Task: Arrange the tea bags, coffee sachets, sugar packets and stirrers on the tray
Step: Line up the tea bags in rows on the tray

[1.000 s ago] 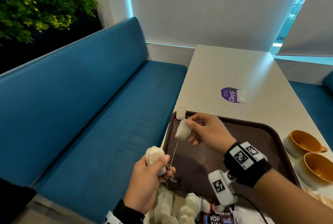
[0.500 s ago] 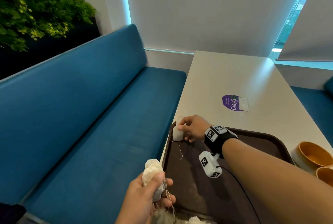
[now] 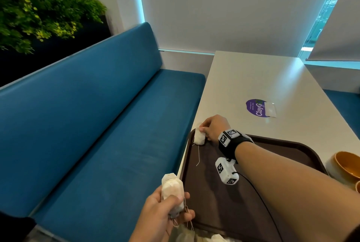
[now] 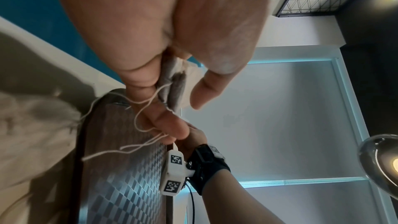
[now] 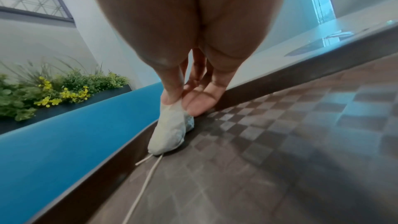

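Observation:
A dark brown tray (image 3: pixel 276 212) lies on the white table. My right hand (image 3: pixel 206 131) reaches to the tray's far left corner and pinches a white tea bag (image 3: pixel 199 138) that rests on the tray floor (image 5: pixel 280 142); thumb and fingers hold the tea bag's (image 5: pixel 170 132) top end, and its string trails toward me. My left hand (image 3: pixel 171 205) hovers off the tray's near left edge, gripping a small stack of tea bags (image 3: pixel 172 189) with strings dangling (image 4: pixel 137 118). More tea bags (image 3: pixel 216 238) lie at the bottom edge of the head view.
A blue bench (image 3: pixel 97 134) runs along the table's left side, with plants (image 3: pixel 39 16) behind it. Orange cups (image 3: pixel 346 165) stand right of the tray. A purple sticker (image 3: pixel 256 108) and a clear packet (image 3: pixel 269 109) lie farther back on the table.
My right hand carried its tea bag forward and down to the tray's far left corner, where it now rests. My left hand stayed near the tray's left edge with its bags.

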